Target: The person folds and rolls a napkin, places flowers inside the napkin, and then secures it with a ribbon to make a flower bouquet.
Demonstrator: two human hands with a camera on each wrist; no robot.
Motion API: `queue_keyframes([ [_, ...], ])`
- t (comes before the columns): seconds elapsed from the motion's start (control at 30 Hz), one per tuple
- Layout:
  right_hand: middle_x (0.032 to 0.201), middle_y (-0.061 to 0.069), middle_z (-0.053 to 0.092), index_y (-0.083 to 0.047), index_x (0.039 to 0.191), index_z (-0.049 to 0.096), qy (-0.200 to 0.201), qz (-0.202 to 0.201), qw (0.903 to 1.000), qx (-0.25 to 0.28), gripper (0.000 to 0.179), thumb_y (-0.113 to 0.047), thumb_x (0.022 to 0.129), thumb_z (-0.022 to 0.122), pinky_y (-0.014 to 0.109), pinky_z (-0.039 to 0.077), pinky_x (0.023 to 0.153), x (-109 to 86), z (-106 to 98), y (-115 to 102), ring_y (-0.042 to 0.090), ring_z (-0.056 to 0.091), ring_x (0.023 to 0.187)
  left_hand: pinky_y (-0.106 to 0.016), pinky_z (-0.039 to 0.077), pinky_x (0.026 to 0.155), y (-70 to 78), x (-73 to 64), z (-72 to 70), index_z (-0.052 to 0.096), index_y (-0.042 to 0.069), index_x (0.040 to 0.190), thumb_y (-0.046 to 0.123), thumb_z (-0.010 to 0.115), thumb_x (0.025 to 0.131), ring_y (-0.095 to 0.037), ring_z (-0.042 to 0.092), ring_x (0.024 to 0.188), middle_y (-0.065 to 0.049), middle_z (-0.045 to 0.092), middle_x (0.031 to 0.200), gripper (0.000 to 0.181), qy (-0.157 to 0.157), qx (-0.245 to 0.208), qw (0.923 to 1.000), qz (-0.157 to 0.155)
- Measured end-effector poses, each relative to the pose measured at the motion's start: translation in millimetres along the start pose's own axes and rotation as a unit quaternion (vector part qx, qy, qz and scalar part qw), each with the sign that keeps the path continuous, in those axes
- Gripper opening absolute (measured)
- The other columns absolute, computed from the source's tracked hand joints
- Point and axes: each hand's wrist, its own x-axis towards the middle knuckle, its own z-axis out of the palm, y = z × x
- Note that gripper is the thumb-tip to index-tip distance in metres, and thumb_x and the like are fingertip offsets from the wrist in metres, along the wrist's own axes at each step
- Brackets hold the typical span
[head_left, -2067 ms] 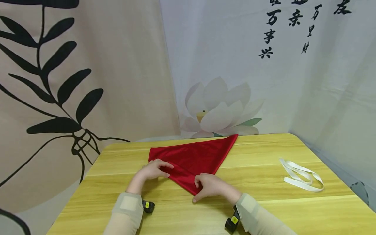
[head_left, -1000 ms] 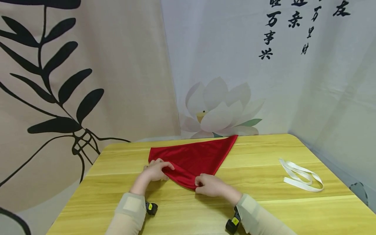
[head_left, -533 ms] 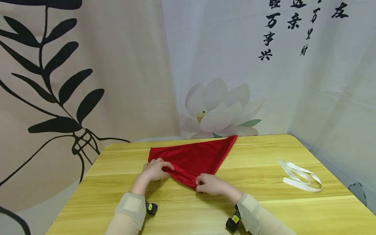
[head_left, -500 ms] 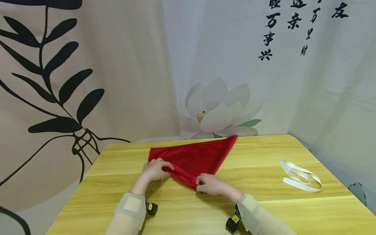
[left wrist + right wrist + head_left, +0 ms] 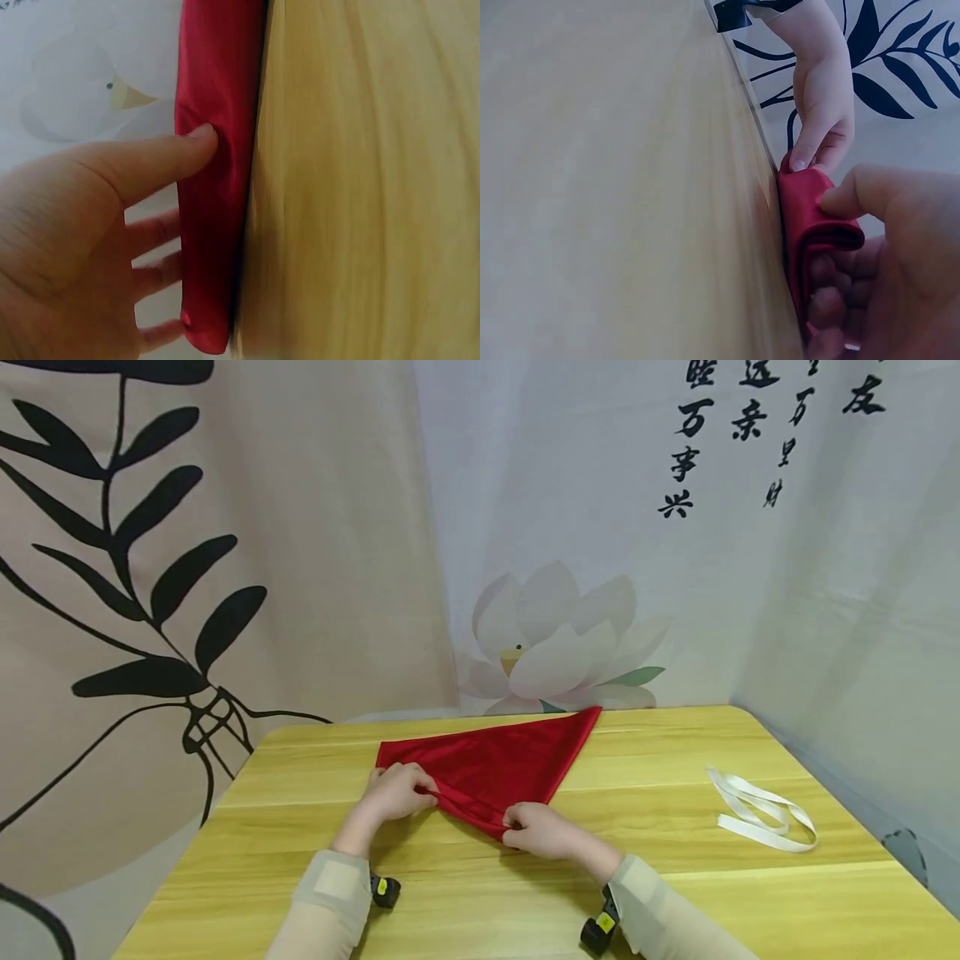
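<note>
A red cloth (image 5: 504,760), folded into a triangle, lies on the yellow wooden table (image 5: 525,893). My left hand (image 5: 396,793) pinches the cloth's rolled near edge at the left, thumb under and fingers over (image 5: 161,161). My right hand (image 5: 542,831) pinches the same rolled edge at the triangle's near tip. In the right wrist view the red cloth (image 5: 810,225) is doubled over between my right thumb and fingers, with the left hand (image 5: 821,112) holding it farther along. In the left wrist view the red cloth (image 5: 217,225) runs as a narrow rolled band along the table.
A white ribbon (image 5: 761,814) lies in loose loops near the table's right edge. Printed fabric backdrops hang close behind the table and along its right side. Small black devices sit at both wrists (image 5: 382,890).
The cloth's near tip has been rolled back away from me a little. Both hands have shifted slightly forward with the edge; my right fingers went from lying on the tip to pinching it.
</note>
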Motion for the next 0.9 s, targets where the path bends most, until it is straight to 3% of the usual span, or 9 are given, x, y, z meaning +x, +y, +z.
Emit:
queue_keyframes([
  [0.13,0.076,-0.006,0.048,-0.014,0.075,0.057,0.019,-0.014,0.9997,-0.008,0.008,-0.009,0.082,0.059,0.024,0.039,0.063,-2.7,0,0,0.007,0.043,0.07,-0.06,0.025,0.095,-0.2,-0.3,-3.0,0.072,0.036,0.079,0.027,0.075,0.084,-0.012,0.057,0.101,0.017,0.061,0.1,0.011,-0.006,-0.004,0.9998,0.021],
  [0.4,0.08,-0.005,0.048,-0.014,0.074,0.058,0.041,-0.031,0.9984,-0.023,0.01,-0.009,0.083,0.06,0.025,0.041,0.066,-6.2,-2,-1,0.01,0.045,0.076,-0.064,0.021,0.099,1.9,0.0,-12.3,0.069,0.025,0.081,0.019,0.068,0.09,-0.021,0.057,0.114,0.0,0.065,0.119,0.011,-0.047,-0.032,0.9961,0.067],
  [0.6,0.079,-0.005,0.048,-0.013,0.076,0.057,0.045,-0.03,0.9984,-0.016,0.009,-0.008,0.083,0.059,0.025,0.039,0.065,-7.9,-5,-1,0.01,0.044,0.075,-0.064,0.018,0.103,3.3,2.8,-17.0,0.069,0.021,0.096,0.021,0.064,0.092,-0.018,0.061,0.105,0.008,0.068,0.104,0.006,-0.072,-0.018,0.9953,0.063],
  [0.73,0.072,-0.006,0.045,-0.011,0.077,0.055,0.048,-0.028,0.9983,0.019,0.009,-0.005,0.083,0.059,0.024,0.035,0.06,-8.5,-6,0,0.008,0.04,0.067,-0.064,0.018,0.103,6.5,5.7,-23.0,0.061,0.024,0.086,0.022,0.06,0.095,-0.011,0.058,0.088,0.014,0.06,0.084,0.01,-0.098,0.001,0.9926,0.071],
  [0.9,0.062,-0.009,0.042,-0.011,0.083,0.054,0.058,-0.006,0.9963,0.063,0.007,-0.006,0.087,0.056,0.022,0.032,0.053,-9.6,-11,3,0.004,0.035,0.054,-0.055,0.024,0.097,12.2,10.2,-30.0,0.054,0.021,0.079,0.024,0.056,0.098,-0.009,0.047,0.072,0.009,0.048,0.069,0.019,-0.139,0.011,0.9879,0.068],
])
